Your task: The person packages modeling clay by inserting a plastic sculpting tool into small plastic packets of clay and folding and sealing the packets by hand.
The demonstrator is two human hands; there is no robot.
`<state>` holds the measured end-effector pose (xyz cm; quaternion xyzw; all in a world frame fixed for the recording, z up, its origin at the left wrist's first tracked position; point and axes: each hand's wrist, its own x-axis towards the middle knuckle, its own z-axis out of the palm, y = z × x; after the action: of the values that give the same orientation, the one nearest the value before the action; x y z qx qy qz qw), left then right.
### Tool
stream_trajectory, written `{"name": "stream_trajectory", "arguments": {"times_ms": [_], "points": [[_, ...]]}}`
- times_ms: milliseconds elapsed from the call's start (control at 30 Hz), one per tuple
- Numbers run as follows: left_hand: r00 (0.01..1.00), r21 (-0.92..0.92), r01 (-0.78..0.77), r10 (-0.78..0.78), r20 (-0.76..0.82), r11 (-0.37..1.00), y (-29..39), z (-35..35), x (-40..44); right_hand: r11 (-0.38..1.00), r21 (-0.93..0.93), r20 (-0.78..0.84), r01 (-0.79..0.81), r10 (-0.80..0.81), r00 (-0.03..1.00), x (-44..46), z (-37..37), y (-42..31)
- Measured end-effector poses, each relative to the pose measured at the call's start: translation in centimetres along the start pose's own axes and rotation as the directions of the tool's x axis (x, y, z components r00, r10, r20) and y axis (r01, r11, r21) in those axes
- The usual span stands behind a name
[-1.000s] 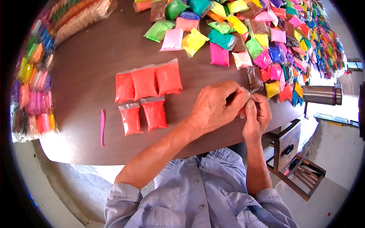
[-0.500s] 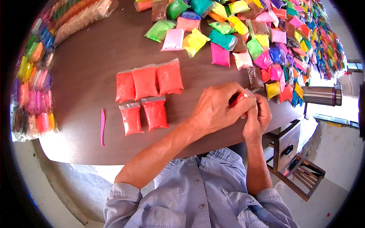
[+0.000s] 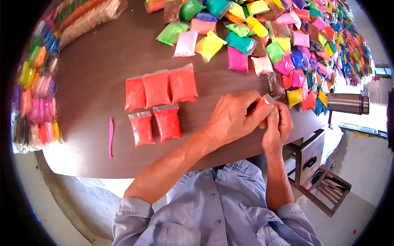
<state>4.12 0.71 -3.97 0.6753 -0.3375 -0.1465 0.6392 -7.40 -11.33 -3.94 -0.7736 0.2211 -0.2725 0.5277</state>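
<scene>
A small clear-topped packet with red filling (image 3: 267, 99) is pinched between my two hands above the table's right part, mostly covered by fingers. My left hand (image 3: 234, 115) curls around it from the left, thumb and fingers closed on it. On its other side, the fingertips of my right hand (image 3: 277, 127) press against the packet's edge. Left of my hands lie red packets in two rows: three overlapping in the far row (image 3: 157, 89) and two in the near row (image 3: 167, 124). Further left, a slim pink plastic knife (image 3: 111, 137) rests on the table.
A large heap of multicoloured packets (image 3: 283, 43) covers the table's (image 3: 94, 82) far right. Bundled packs (image 3: 39, 98) line the left edge, with more bags (image 3: 90, 24) at the far left. A steel flask (image 3: 347, 103) lies at right, above a wooden chair (image 3: 314, 164).
The clear top of the held packet shows a little more above my fingertips. Both hands have stayed in nearly the same place, with slight finger movement.
</scene>
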Motion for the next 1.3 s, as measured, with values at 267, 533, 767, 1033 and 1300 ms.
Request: {"name": "stream_trajectory", "arguments": {"times_ms": [267,533,767,1033,1300], "points": [[0.999,-0.002,0.041,-0.041,0.035,0.999,0.3,0.0,-0.1,0.997,0.071,-0.077,-0.015,0.021,0.997,0.0,0.0,0.1],[0.996,0.049,0.017,-0.021,0.083,0.999,0.1,-0.5,0.1,0.994,0.097,-0.007,-0.060,0.061,0.998,0.0,0.3,-0.5],[0.982,-0.005,0.127,-0.125,0.143,0.992,1.1,-0.4,-0.1,0.983,0.171,-0.048,-0.060,0.069,0.997,-0.4,0.0,0.3],[0.993,0.156,0.079,-0.092,0.078,0.985,1.0,-0.3,-0.6,0.987,0.153,-0.064,-0.046,0.057,0.996,-0.1,0.5,-0.5],[0.988,0.139,0.146,-0.152,0.033,0.979,1.9,-0.2,-1.4,0.980,0.196,-0.078,0.045,-0.030,0.996,0.0,0.3,0.4]]}}
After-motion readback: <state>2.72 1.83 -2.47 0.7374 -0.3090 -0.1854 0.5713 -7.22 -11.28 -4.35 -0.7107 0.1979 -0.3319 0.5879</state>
